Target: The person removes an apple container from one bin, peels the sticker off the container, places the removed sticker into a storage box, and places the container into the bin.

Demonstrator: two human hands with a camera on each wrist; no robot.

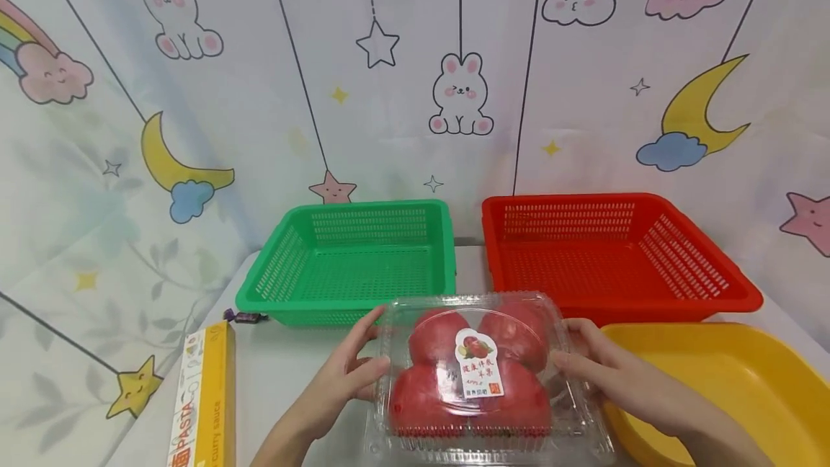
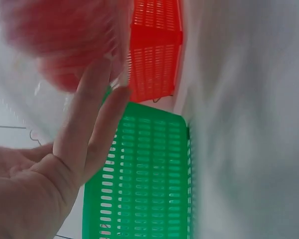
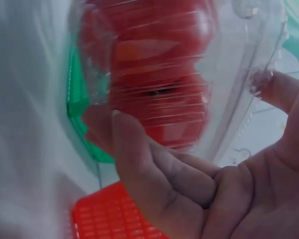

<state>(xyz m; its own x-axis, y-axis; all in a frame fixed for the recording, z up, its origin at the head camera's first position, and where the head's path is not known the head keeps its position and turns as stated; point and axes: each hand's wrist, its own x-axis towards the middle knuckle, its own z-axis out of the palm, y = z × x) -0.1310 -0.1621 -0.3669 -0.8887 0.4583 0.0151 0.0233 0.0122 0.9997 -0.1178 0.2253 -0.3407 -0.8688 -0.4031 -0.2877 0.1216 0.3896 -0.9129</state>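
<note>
A pale table (image 1: 292, 359) is carrying a green basket (image 1: 369, 272) at the back left and a red basket (image 1: 570, 272) beside it on the right. A yellow basin (image 1: 733, 388) is sitting in front of the red one. Near the left edge, a pasta box (image 1: 206, 395) is lying, and a purple packet (image 1: 248, 318) is lying by the green basket's corner.

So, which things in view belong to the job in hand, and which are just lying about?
Job in hand:
clear box of red fruit
left hand and right hand, holding it

Apparently lying about, in neither hand:
green basket
red basket
yellow tub
pasta box
small purple-wrapped item
</note>
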